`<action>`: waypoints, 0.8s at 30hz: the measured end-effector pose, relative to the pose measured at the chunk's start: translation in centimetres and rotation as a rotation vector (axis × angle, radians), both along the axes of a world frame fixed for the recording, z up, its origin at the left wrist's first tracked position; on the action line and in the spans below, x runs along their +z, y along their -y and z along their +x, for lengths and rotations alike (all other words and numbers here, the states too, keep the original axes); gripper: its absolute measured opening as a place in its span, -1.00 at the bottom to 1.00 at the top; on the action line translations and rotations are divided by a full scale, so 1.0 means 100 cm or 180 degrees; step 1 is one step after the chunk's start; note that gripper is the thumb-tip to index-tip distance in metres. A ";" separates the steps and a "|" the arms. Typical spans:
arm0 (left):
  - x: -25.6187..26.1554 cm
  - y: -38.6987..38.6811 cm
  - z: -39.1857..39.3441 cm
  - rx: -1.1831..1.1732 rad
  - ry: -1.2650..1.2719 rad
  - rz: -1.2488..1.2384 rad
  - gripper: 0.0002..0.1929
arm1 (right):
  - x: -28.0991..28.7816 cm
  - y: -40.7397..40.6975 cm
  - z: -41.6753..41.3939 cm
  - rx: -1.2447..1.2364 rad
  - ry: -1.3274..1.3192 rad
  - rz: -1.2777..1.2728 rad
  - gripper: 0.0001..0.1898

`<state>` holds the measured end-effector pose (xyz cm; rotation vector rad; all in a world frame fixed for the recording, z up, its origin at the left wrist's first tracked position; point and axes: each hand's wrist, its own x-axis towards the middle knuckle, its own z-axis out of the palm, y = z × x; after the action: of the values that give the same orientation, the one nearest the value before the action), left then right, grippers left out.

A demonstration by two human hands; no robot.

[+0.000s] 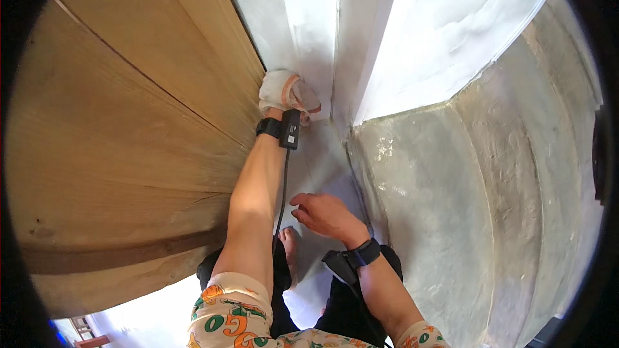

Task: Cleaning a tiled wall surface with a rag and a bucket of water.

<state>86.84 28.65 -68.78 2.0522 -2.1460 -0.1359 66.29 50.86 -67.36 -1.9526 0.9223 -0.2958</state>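
My left hand is stretched far forward and mostly hidden by a white cloth with an orange stripe, which it holds. The cloth touches the edge of a tall wooden panel, close to where it meets a pale wall. Strapped to the left wrist is a black device with a cable running back along the forearm. Lower down, my right hand hovers over the grey floor with nothing in it, its fingers loosely bent and thumb apart. Another black device is strapped to that wrist.
A white-painted wall corner stands ahead. Along the right runs a bare plaster wall with a rough surface. My bare foot is on the floor between the panel and this wall. Reddish-brown furniture shows at the lower left rim.
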 end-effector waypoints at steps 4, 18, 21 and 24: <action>0.048 -0.002 -0.022 0.0383 0.0293 -0.0698 -0.75 | 0.000 -0.003 -0.001 -0.0043 0.0056 -0.0021 -0.70; 0.191 -0.125 -0.028 -0.0766 -0.6434 -0.0438 -0.59 | 0.016 0.018 -0.007 -0.0953 0.1170 0.0093 -0.57; 0.192 -0.168 -0.032 -0.0981 -0.4122 -0.0765 -0.56 | 0.026 0.025 -0.011 -0.1227 0.2276 0.0622 -0.49; 0.184 -0.199 -0.057 -0.1183 -0.1092 -0.1254 -0.53 | 0.044 0.026 -0.027 -0.1296 0.3617 0.1017 -0.40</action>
<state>81.14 48.60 -50.41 1.3034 -2.1041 -0.0926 63.54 48.21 -62.93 -0.9908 0.5130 -1.2441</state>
